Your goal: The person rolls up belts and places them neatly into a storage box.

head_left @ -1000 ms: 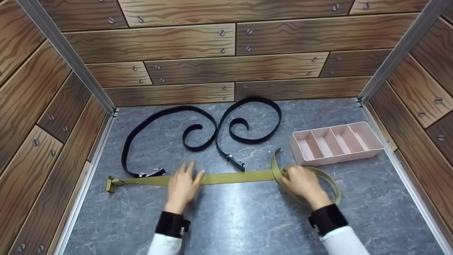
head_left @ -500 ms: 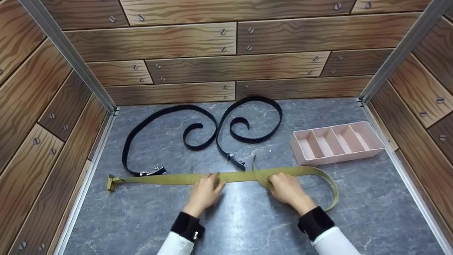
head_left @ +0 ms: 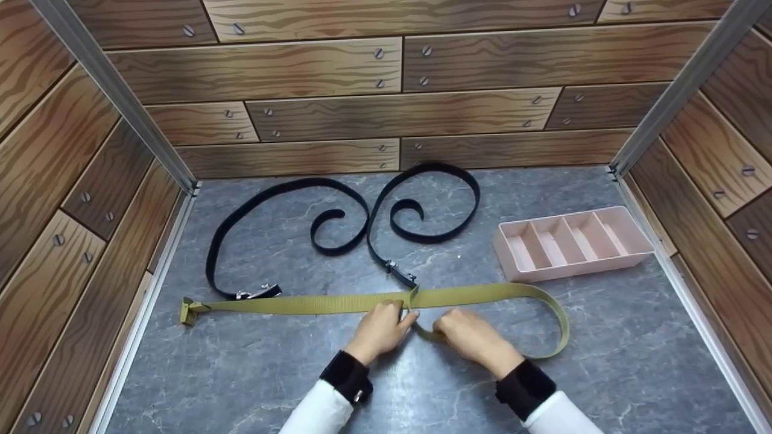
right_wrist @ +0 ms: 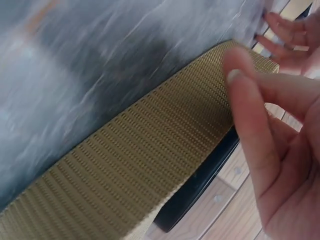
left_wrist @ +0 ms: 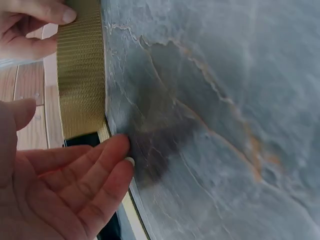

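Note:
An olive webbing strap (head_left: 338, 304) stretches across the floor, its buckle (head_left: 188, 312) at the left end. On the right it bends back in a loop toward me. My right hand (head_left: 473, 334) pinches the returning part between thumb and fingers, which the right wrist view shows close up on the ribbed webbing (right_wrist: 140, 160). The free tip crosses the straight run beside my left hand (head_left: 380, 328). In the left wrist view that hand's fingers (left_wrist: 95, 185) are loosely extended, palm side showing, with fingertips right at the strap's edge.
Two black straps with metal buckles lie curled behind, a left one (head_left: 214, 241) and a right one (head_left: 476, 202). The right one's buckle (head_left: 401, 274) sits close to the olive strap. A pink divided tray (head_left: 573, 271) stands at right. Wood-patterned walls (head_left: 386, 114) enclose the grey surface.
My left hand has slid rightward along the strap. My right hand has moved left and toward me, drawing the strap's free end leftward over the straight run; the hands are now close together.

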